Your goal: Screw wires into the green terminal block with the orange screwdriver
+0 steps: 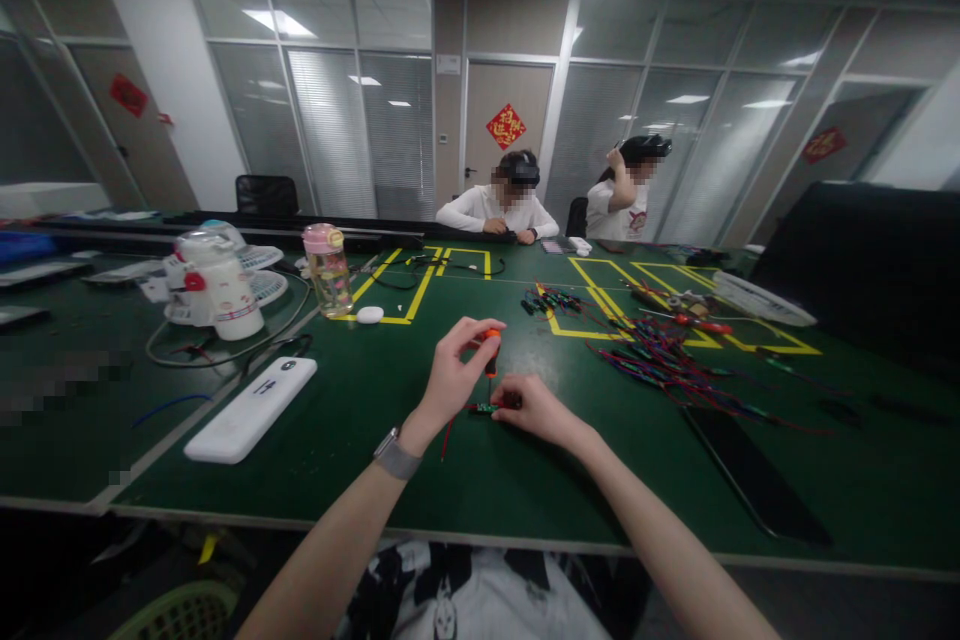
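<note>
My left hand [459, 365] is closed around the orange and black handle of a screwdriver [492, 356], which stands upright with its shaft pointing down. Below the shaft lies a small green circuit board [482, 409] with wires on it. The fingers of my right hand [536, 408] pinch this board at its right end and rest near the table. A thin red wire [447, 440] runs from the board's left side toward me. Whether the screwdriver's tip touches the board is too small to tell.
A heap of wired boards [660, 360] and a smaller pile [555, 300] lie to the right, beside a black flat panel [754, 470]. On the left are a white power bank [251, 410], a white bottle [232, 295] and a pink-lidded bottle [328, 275]. Two people sit across the table.
</note>
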Tool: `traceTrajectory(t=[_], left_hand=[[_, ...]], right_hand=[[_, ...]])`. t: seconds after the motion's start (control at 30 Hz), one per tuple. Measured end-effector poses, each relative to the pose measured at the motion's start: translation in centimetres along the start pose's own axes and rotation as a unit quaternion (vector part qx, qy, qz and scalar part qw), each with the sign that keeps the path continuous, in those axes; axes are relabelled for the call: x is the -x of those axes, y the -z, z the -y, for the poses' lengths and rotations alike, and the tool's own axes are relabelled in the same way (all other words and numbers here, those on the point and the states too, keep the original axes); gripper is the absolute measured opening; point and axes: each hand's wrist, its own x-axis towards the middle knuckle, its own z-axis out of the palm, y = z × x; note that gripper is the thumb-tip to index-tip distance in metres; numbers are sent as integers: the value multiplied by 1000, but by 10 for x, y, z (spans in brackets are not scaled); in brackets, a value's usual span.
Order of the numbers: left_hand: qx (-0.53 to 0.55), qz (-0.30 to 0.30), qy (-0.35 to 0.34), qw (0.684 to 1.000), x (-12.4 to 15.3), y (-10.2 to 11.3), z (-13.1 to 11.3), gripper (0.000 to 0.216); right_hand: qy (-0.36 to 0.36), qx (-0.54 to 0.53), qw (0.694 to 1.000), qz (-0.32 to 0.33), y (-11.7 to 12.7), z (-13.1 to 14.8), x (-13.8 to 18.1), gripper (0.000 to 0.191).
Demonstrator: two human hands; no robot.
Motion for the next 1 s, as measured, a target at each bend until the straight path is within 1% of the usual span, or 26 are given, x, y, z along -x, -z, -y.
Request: traceTrajectory(t=[0.23,0.4,0.7,1.0], left_hand=[[-9,1,-1,1000,0,0,0,20],[-8,0,-2,1000,0,0,-1,18],[-7,-2,0,1000,-1,-1,-1,18],[-17,1,-3,1000,0,0,-1,20]], right_hand=[[-8,-15,1000,2,-1,0,0,14],[-12,-2,1000,11,-2,0,0,13],[-2,95,995,6,0,16,3,10],[2,179,984,25,2,28,4,8]])
